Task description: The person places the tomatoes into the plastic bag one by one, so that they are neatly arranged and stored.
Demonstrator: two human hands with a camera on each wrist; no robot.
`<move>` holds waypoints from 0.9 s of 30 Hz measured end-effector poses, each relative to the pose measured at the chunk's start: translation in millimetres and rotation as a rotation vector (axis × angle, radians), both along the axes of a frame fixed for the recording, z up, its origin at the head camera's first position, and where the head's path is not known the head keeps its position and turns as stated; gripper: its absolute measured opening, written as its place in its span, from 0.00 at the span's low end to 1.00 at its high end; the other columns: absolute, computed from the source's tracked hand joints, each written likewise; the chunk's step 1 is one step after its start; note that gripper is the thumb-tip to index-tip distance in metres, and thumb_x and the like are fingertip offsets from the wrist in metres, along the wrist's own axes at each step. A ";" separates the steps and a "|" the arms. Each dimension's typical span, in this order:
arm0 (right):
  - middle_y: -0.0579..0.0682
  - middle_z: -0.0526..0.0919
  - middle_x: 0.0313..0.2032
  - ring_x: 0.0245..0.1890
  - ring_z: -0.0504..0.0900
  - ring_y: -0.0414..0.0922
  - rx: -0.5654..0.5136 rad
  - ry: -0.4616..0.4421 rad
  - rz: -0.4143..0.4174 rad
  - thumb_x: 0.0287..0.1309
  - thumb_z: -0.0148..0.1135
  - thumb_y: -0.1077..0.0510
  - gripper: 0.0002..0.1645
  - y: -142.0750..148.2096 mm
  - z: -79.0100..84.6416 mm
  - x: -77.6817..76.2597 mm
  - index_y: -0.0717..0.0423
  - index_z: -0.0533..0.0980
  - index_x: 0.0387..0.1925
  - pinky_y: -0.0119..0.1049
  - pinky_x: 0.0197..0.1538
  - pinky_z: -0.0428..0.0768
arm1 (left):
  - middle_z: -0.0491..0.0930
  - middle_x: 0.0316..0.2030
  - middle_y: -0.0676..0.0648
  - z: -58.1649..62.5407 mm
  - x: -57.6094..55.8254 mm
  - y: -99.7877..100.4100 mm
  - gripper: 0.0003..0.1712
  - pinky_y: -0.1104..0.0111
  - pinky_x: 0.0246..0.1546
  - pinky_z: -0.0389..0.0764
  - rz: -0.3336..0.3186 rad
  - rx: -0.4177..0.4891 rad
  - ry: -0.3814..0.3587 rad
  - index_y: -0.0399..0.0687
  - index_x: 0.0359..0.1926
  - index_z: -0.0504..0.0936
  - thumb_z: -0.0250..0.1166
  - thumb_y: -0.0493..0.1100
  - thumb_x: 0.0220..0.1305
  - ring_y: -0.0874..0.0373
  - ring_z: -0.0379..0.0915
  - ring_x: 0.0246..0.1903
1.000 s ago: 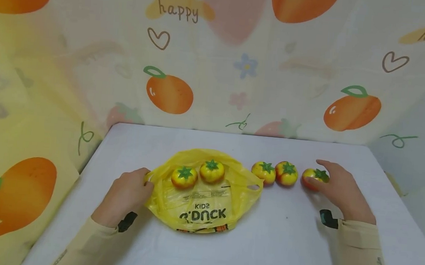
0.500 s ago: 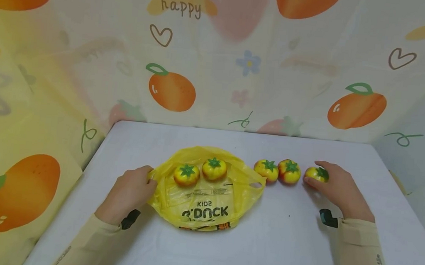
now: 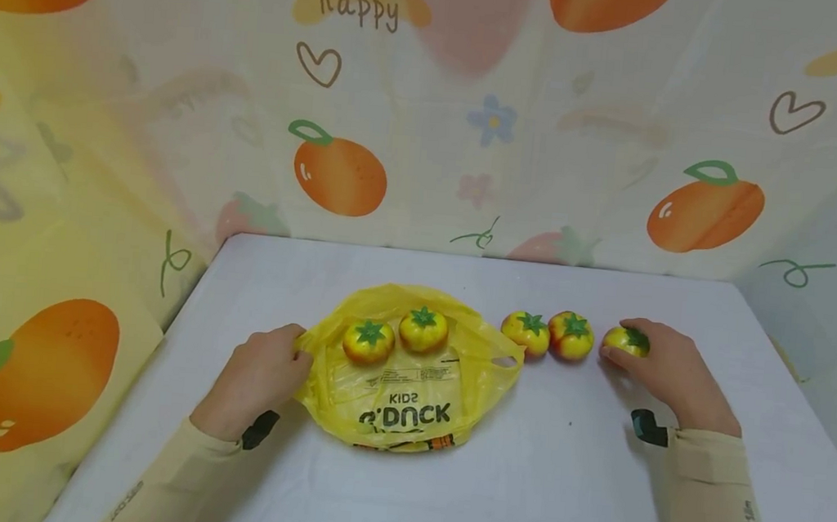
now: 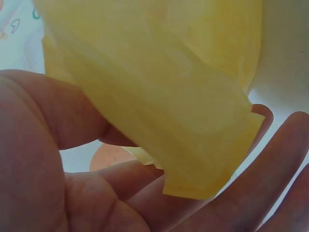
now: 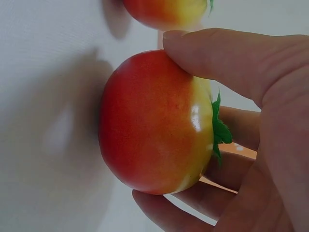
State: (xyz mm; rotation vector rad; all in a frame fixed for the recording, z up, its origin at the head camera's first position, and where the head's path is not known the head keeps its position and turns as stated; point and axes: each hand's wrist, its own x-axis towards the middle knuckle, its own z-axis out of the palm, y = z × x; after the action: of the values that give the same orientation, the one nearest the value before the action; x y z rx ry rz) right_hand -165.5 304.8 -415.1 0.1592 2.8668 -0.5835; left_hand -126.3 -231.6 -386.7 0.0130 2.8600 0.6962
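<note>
My left hand (image 3: pixel 257 379) pinches the left edge of a yellow plastic bag (image 3: pixel 408 387), which lies spread on the table. The bag film (image 4: pixel 159 96) passes between thumb and fingers in the left wrist view. Two red-and-yellow tomatoes with green leafy tops, a left tomato (image 3: pixel 369 342) and a right tomato (image 3: pixel 424 329), sit in the bag's mouth. At the right, my right hand (image 3: pixel 668 375) grips another tomato (image 5: pixel 154 123), thumb on one side and fingers around the other. That tomato appears to rest on the table, and my hand partly hides it in the head view.
Two more tomatoes, one (image 3: pixel 525 333) at the bag's right handle and one (image 3: pixel 571 336) beside it, stand between the bag and my right hand. A white cloth covers the table (image 3: pixel 556 485). A fruit-patterned curtain (image 3: pixel 427 155) hangs behind.
The fingers of my right hand have closed around the rightmost tomato. My left hand keeps its hold on the bag. The head view has shifted slightly.
</note>
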 end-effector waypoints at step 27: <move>0.71 0.70 0.74 0.70 0.67 0.71 -0.002 0.077 0.090 0.70 0.67 0.33 0.49 -29.3 39.6 12.2 0.58 0.67 0.78 0.75 0.70 0.70 | 0.79 0.28 0.46 3.7 0.2 2.8 0.19 0.64 0.26 0.73 0.019 -0.004 0.007 0.39 0.55 0.83 0.54 0.43 0.72 0.52 0.73 0.24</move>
State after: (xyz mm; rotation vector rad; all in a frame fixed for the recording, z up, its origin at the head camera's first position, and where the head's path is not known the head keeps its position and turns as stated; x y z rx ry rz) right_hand -153.2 275.6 -375.5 0.0067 2.9294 -0.5867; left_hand -126.1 -228.8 -383.1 -0.0118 2.8718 0.6956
